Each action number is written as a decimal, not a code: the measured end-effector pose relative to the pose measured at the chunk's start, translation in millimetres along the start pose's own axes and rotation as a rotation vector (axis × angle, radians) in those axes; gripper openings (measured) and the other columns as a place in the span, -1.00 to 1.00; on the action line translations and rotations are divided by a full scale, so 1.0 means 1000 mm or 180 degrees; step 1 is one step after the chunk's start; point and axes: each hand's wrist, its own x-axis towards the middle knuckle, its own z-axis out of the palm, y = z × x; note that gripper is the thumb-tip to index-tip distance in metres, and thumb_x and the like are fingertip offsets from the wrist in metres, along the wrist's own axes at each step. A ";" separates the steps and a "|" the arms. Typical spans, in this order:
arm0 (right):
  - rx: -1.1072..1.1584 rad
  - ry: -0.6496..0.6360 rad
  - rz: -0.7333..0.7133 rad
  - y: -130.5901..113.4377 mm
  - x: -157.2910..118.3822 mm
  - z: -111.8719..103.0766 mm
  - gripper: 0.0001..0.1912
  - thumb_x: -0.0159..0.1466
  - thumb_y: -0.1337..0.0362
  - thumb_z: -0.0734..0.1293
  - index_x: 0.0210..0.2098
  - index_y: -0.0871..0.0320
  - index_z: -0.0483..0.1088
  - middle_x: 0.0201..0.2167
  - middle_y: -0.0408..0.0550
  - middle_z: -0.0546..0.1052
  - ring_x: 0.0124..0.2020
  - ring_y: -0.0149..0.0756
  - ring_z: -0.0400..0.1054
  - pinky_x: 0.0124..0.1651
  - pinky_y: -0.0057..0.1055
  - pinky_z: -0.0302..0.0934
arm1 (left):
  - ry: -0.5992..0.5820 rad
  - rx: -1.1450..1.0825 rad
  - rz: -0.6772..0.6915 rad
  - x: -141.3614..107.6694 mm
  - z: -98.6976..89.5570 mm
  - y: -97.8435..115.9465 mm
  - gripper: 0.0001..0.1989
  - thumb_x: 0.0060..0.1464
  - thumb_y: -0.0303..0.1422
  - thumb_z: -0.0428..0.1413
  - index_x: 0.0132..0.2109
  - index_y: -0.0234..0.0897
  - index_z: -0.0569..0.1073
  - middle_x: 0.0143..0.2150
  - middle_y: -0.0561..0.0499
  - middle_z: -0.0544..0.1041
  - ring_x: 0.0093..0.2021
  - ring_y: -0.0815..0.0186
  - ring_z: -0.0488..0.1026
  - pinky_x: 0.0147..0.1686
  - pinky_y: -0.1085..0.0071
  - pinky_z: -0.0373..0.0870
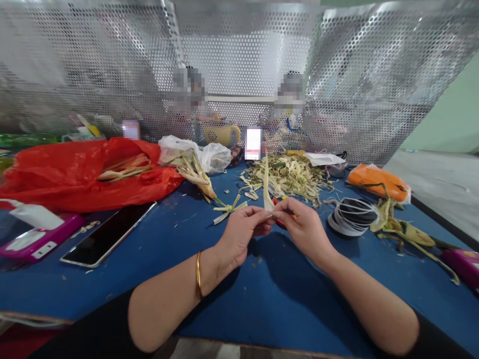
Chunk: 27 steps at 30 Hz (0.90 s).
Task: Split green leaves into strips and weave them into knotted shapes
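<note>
Over the middle of the blue table, my left hand (245, 227) and my right hand (299, 224) meet, their fingertips pinching the lower end of a pale strip of corn husk (267, 184). The strip stands upright, narrowing to a point at the top. A red-handled tool (279, 222), partly hidden by my fingers, lies on the table behind them. Left of the strip rests a small knotted piece of husk (229, 209). Behind my hands spreads a pile of husk scraps (294, 174). To the right sits a spool of white cord (354, 217).
A red plastic bag (67, 174) with dried husks covers the left, near a phone (108, 237) and a purple power strip (41, 239). An orange packet (379, 182) and more husks (407, 232) lie right. A perforated metal screen (243, 55) stands behind, with people beyond it.
</note>
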 end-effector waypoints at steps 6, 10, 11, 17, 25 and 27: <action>0.0243 -0.0124 0.0293 0.001 -0.001 0.005 -0.88 0.25 0.33 0.22 -0.43 0.12 0.30 -0.49 -0.14 0.47 -0.44 -0.35 0.32 -0.38 -0.44 0.15 | 0.0267 0.0400 0.0520 -0.001 0.005 -0.004 -0.92 -0.11 -0.40 0.21 -0.49 -0.31 0.50 -0.53 0.04 0.53 -0.50 0.42 0.43 -0.41 0.50 0.38; 0.0194 -0.0107 0.0271 0.001 -0.002 0.007 -0.89 0.23 0.36 0.21 -0.43 0.11 0.27 -0.50 -0.15 0.46 -0.44 -0.35 0.33 -0.37 -0.44 0.17 | 0.0347 0.0586 0.0588 -0.001 0.006 -0.005 -0.91 -0.11 -0.40 0.19 -0.51 -0.31 0.51 -0.54 0.04 0.53 -0.49 0.40 0.45 -0.41 0.49 0.39; 0.0194 -0.0096 0.0278 0.001 -0.002 0.007 -0.90 0.23 0.36 0.21 -0.43 0.11 0.27 -0.51 -0.16 0.46 -0.44 -0.36 0.33 -0.37 -0.44 0.17 | 0.0346 0.0601 0.0578 -0.001 0.006 -0.005 -0.91 -0.11 -0.41 0.19 -0.51 -0.30 0.51 -0.55 0.04 0.53 -0.50 0.40 0.45 -0.41 0.48 0.39; 0.0227 -0.0115 0.0290 0.002 -0.002 0.005 -0.90 0.22 0.37 0.23 -0.43 0.11 0.29 -0.52 -0.17 0.45 -0.46 -0.36 0.32 -0.38 -0.44 0.17 | 0.0238 0.0766 0.0590 -0.002 0.005 -0.003 -0.87 -0.07 -0.35 0.20 -0.48 -0.32 0.52 -0.52 0.02 0.54 -0.51 0.39 0.44 -0.43 0.47 0.39; 0.0718 -0.0167 0.0120 0.001 -0.003 0.004 -0.93 0.28 0.30 0.23 -0.33 0.10 0.34 -0.49 -0.17 0.45 -0.42 -0.35 0.37 -0.32 -0.43 0.23 | 0.0248 0.0560 0.0500 0.000 0.004 -0.002 -0.82 -0.06 -0.33 0.19 -0.52 -0.32 0.44 -0.59 0.08 0.46 -0.60 0.47 0.35 -0.52 0.53 0.32; 0.0443 -0.0166 -0.0113 0.001 -0.003 0.002 -0.92 0.28 0.32 0.25 -0.30 0.08 0.39 -0.44 -0.16 0.49 -0.37 -0.34 0.37 -0.27 -0.42 0.24 | 0.0242 0.0432 0.0424 0.000 0.003 -0.002 -0.80 -0.06 -0.33 0.18 -0.55 -0.31 0.41 -0.61 0.11 0.42 -0.62 0.48 0.33 -0.53 0.53 0.32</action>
